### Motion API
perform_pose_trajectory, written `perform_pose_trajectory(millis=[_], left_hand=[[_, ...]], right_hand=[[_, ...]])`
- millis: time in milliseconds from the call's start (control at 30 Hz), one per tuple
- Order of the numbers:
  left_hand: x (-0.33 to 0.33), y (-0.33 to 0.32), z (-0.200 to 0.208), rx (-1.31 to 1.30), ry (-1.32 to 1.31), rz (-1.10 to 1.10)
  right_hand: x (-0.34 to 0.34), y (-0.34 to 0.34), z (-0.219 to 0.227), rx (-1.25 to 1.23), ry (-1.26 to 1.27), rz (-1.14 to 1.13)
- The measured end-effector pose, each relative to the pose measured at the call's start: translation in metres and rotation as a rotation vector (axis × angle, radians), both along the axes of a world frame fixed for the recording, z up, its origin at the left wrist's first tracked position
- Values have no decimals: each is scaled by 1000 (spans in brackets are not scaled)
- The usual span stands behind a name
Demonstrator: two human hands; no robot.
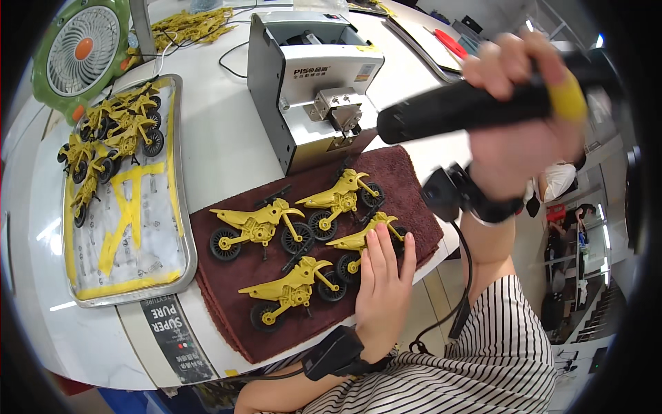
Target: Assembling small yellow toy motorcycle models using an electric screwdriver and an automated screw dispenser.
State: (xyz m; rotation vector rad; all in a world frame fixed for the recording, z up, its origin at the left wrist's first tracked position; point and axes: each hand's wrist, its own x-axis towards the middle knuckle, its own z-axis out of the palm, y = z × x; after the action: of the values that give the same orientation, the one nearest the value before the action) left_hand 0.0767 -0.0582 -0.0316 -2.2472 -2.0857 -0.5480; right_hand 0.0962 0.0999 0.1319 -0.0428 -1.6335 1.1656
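While the right hand (518, 141) clutches a black tool (438, 114) up high, fingers wrapped round it | left hand (386, 284) stretched flat, fingers straight, laid over one yellow toy motorbike (350, 242) | it's on the brown cloth (408, 196) with three more, atop the desk (217, 131)!

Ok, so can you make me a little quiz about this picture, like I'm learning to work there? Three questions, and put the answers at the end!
1. How many yellow toy motorbikes lie on the brown cloth?

2. True or false: the right hand is holding a long black tool.

3. What colour is the outer frame of the fan near the tray?
A) purple
B) green
C) red

Key:
1. Four
2. True
3. B
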Motion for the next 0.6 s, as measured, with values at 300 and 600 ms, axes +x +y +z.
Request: perform_pose_trajectory(millis=[300,600], left_hand=[[-1,1,-7,-38,112,21],[1,3,-13,-10,159,25]], right_hand=[[-41,15,-18,-309,207,-162],[-14,6,-25,-123,-100,67]])
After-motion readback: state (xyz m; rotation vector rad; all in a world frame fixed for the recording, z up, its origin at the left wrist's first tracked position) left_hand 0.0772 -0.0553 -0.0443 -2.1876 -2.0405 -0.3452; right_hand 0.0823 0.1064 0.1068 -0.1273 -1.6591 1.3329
